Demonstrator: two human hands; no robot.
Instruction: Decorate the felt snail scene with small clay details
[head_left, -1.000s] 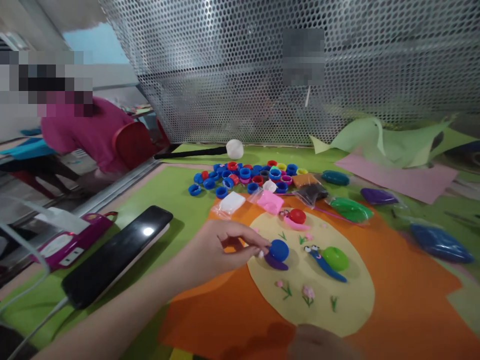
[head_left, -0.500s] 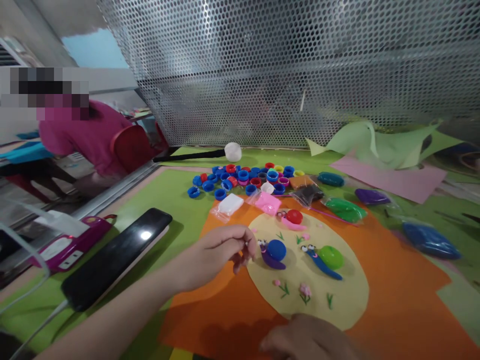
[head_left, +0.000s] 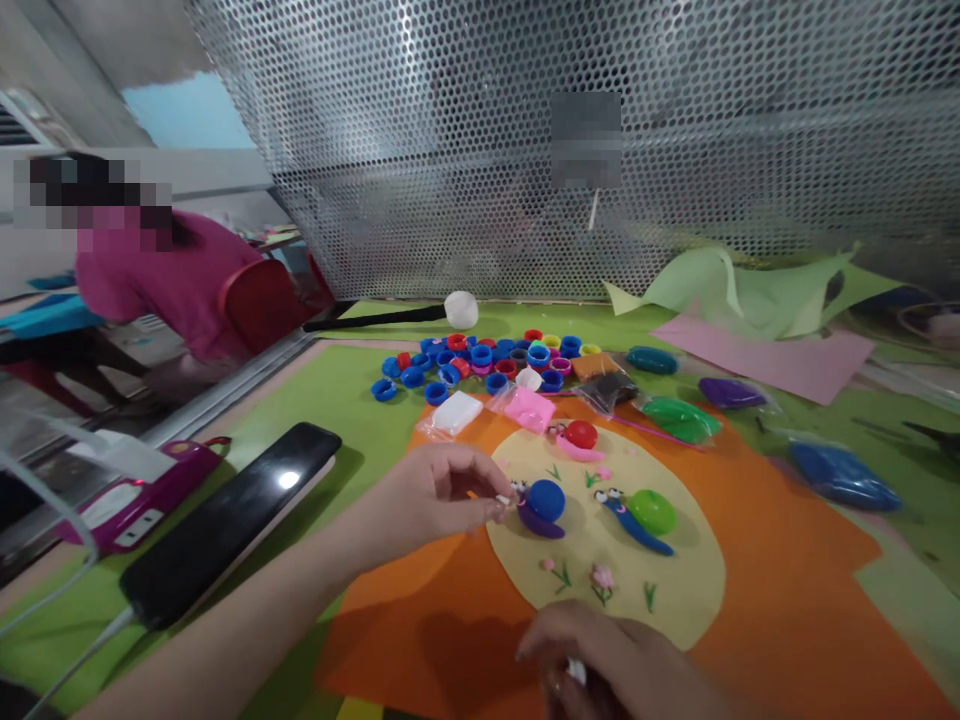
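My left hand (head_left: 439, 495) is pinched, its fingertips holding a tiny white bit right beside the head of a purple clay snail with a blue cap shell (head_left: 541, 503). This snail lies on a pale yellow paper oval (head_left: 675, 590) glued to an orange sheet (head_left: 787, 600). Two more snails lie on the oval: a blue one with a green shell (head_left: 641, 513) and a pink one with a red shell (head_left: 576, 439). My right hand (head_left: 615, 665) is at the lower edge with fingers curled round a small white piece.
A heap of coloured bottle caps (head_left: 480, 360) and bags of clay (head_left: 679, 418) lie behind the oval. A black phone (head_left: 232, 520) and a pink device (head_left: 131, 495) sit to the left. A perforated metal screen (head_left: 525, 150) stands behind. A person in a magenta top (head_left: 172, 280) is at far left.
My left hand drew back from the blue shell, then brought its pinched fingertips to the snail's head. My right hand rose further into view at the bottom.
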